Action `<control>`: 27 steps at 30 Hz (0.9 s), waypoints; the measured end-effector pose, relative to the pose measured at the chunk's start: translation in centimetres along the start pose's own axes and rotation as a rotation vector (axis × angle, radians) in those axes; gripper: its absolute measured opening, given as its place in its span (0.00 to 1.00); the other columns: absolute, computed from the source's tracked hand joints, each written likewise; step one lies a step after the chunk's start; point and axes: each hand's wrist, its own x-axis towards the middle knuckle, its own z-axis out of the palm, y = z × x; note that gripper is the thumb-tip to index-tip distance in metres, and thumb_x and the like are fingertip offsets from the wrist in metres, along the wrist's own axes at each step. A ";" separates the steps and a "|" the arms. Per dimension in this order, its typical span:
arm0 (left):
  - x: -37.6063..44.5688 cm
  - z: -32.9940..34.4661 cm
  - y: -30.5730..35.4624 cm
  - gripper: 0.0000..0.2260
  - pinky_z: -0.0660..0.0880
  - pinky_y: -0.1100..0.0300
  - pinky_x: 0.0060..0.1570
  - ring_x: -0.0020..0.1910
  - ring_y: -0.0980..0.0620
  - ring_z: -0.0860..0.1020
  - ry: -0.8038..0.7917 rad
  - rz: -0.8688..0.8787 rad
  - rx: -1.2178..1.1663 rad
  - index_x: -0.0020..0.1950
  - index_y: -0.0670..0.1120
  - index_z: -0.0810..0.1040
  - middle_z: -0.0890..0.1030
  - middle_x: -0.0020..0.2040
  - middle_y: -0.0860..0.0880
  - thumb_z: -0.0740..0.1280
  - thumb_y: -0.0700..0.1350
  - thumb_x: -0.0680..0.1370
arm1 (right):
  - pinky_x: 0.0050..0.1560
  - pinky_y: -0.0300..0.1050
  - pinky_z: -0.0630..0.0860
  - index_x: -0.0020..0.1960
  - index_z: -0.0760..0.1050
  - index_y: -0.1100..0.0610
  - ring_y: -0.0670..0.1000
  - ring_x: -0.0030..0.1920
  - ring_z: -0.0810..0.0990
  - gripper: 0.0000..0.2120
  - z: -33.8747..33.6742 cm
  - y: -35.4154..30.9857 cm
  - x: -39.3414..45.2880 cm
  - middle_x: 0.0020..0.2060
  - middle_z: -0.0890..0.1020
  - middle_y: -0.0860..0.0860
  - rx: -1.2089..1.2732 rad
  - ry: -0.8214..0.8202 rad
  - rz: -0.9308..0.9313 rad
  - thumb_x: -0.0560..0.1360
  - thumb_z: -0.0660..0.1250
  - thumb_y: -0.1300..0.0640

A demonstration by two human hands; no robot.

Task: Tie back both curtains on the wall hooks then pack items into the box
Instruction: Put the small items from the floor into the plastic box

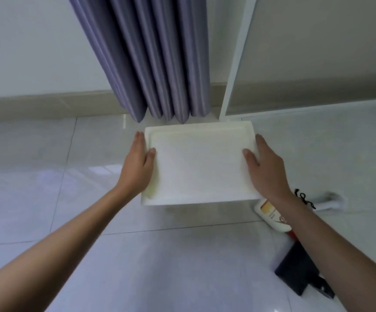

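A white rectangular box lid [199, 163] with a raised rim is in the middle of the view, above the tiled floor. My left hand [137, 163] grips its left edge, thumb on top. My right hand [265, 167] grips its right edge the same way. What lies under the lid is hidden. A purple-grey pleated curtain [157, 59] hangs straight down behind it, its hem just above the floor. To the right on the floor lie a white bottle with a red cap [272, 216], a dark box-like object [301, 273] and a white item with a black cord [326, 200].
A white frame [236, 64] of a door or window stands right of the curtain. A beige skirting board [47, 104] runs along the wall. Glossy white floor tiles [160, 266] spread around.
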 end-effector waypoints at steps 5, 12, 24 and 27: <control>-1.4 0.4 0.8 0.24 0.62 0.56 0.67 0.72 0.44 0.64 -0.020 -0.097 -0.106 0.78 0.45 0.48 0.62 0.76 0.45 0.52 0.45 0.83 | 0.50 0.36 0.64 0.75 0.58 0.58 0.57 0.58 0.77 0.21 -0.2 0.1 -0.3 0.60 0.77 0.58 -0.022 -0.026 0.005 0.83 0.53 0.54; -2.4 1.3 0.5 0.21 0.67 0.54 0.63 0.65 0.44 0.71 0.021 -0.083 -0.210 0.76 0.46 0.55 0.71 0.69 0.45 0.51 0.44 0.83 | 0.44 0.39 0.65 0.73 0.60 0.57 0.53 0.45 0.76 0.20 0.1 0.6 -1.8 0.50 0.79 0.56 -0.044 0.014 0.012 0.83 0.53 0.55; -2.6 -2.4 2.1 0.17 0.64 0.65 0.43 0.48 0.53 0.73 0.152 0.037 -0.297 0.72 0.48 0.63 0.73 0.55 0.52 0.52 0.41 0.82 | 0.44 0.34 0.63 0.72 0.65 0.54 0.51 0.49 0.75 0.18 -1.8 -3.8 -2.8 0.50 0.78 0.51 0.053 0.109 -0.055 0.83 0.53 0.57; -2.3 -6.5 0.3 0.18 0.68 0.64 0.47 0.50 0.55 0.74 0.260 0.046 -0.332 0.72 0.49 0.65 0.75 0.57 0.53 0.55 0.41 0.82 | 0.49 0.37 0.65 0.69 0.68 0.52 0.46 0.51 0.74 0.17 -1.5 -7.9 -2.3 0.52 0.76 0.45 0.162 0.071 -0.110 0.81 0.58 0.54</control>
